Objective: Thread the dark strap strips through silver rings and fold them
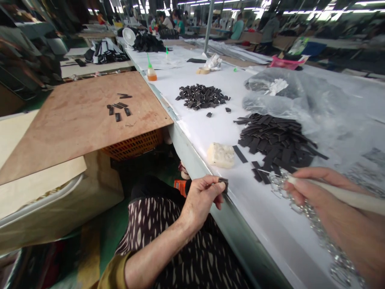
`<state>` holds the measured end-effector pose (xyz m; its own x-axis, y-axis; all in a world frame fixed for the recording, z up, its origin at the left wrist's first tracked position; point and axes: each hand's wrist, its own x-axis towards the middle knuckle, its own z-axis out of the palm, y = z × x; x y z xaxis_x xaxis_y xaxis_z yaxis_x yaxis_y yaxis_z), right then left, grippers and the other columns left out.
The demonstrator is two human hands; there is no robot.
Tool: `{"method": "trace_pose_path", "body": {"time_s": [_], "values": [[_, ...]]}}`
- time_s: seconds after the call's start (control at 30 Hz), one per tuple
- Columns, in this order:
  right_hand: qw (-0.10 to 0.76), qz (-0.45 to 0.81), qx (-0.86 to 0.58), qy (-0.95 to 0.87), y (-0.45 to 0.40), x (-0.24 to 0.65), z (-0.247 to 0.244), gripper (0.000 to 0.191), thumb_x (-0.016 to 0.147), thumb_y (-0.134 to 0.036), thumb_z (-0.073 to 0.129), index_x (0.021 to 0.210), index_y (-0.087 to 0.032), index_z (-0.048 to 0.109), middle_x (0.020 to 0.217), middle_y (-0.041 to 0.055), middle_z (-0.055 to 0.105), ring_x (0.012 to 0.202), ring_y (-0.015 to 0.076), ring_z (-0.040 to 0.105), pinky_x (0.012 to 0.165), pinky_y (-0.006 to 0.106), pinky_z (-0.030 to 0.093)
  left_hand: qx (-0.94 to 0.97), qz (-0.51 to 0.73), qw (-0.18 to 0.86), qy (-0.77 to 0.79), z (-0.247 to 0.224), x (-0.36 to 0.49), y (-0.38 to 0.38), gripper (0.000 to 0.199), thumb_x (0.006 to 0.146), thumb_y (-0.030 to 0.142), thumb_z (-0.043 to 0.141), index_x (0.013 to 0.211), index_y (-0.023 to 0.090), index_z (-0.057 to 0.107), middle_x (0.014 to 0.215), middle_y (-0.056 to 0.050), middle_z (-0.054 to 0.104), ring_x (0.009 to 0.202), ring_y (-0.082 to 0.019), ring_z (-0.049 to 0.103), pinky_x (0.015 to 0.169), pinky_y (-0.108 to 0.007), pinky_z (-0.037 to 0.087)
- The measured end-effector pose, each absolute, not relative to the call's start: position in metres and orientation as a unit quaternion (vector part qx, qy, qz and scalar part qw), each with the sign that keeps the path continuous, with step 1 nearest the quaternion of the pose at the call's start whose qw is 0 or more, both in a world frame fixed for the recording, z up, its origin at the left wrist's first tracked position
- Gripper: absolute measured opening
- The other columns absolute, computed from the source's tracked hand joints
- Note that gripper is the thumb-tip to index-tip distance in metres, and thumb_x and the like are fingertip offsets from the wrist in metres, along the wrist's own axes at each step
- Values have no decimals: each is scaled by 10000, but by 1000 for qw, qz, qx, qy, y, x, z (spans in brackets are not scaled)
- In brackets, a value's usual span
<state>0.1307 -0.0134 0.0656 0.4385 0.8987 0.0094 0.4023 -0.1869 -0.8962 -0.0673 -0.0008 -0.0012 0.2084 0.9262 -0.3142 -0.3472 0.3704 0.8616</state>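
Note:
At the table edge my left hand (206,192) is closed, pinching a small black strip piece (223,185) between thumb and fingers. My right hand (325,200) grips a white-handled awl (339,194), its thin metal tip pointing left. Under and beside that hand lies a heap of shiny metal rings (319,228); whether the fingers touch any is unclear. Just beyond the awl tip a pile of flat black strips (270,138) spreads over the white table (207,134). A cream, pitted foam block (221,155) sits between the left hand and the strips.
Farther back is a heap of small black pieces with metal bits (202,97). Clear plastic bags (303,94) lie at right. A bottle of orange liquid (151,73) stands by the table's left edge. A lower wooden board (84,116) carries several black pieces. People work in the background.

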Motion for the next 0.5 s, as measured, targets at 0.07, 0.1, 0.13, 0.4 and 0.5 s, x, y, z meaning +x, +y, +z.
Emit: {"method": "trace_pose_path", "body": {"time_s": [0.07, 0.1, 0.13, 0.4, 0.5], "values": [[382, 196, -767, -476, -15, 135, 67, 197, 633, -385, 698, 779, -262, 651, 600, 5, 634, 558, 160, 561, 448, 246, 388, 354, 442, 699, 437, 2, -69, 3, 193, 737, 292, 596, 629, 134, 573, 477, 16, 511, 418, -71, 448, 465, -204, 337], [362, 180, -773, -490, -15, 138, 66, 211, 639, -399, 690, 799, -269, 647, 594, -5, 630, 563, 157, 566, 471, 247, 404, 368, 436, 695, 438, 5, -70, 5, 180, 743, 283, 589, 644, 132, 578, 480, 16, 514, 416, -70, 456, 465, -201, 341], [363, 177, -766, -501, -15, 142, 64, 227, 646, -407, 681, 821, -267, 645, 574, -10, 619, 556, 156, 569, 489, 250, 418, 380, 432, 690, 440, 7, -71, 8, 158, 743, 270, 586, 672, 130, 589, 482, 17, 517, 412, -70, 464, 464, -198, 346], [347, 193, -672, -625, -12, 164, 34, 238, 807, -412, 523, 925, -218, 593, 558, -7, 575, 487, 144, 539, 514, 284, 414, 466, 474, 625, 409, 40, -69, 89, 46, 708, 134, 578, 728, 93, 577, 620, -23, 559, 490, -86, 526, 514, -235, 479], [339, 194, -657, -645, -9, 163, 32, 234, 836, -402, 487, 939, -209, 569, 547, -11, 565, 521, 147, 560, 538, 276, 428, 433, 539, 587, 421, 55, -58, 136, 273, 692, 33, 534, 964, 62, 530, 878, -87, 595, 667, -108, 605, 668, -267, 526]]}}
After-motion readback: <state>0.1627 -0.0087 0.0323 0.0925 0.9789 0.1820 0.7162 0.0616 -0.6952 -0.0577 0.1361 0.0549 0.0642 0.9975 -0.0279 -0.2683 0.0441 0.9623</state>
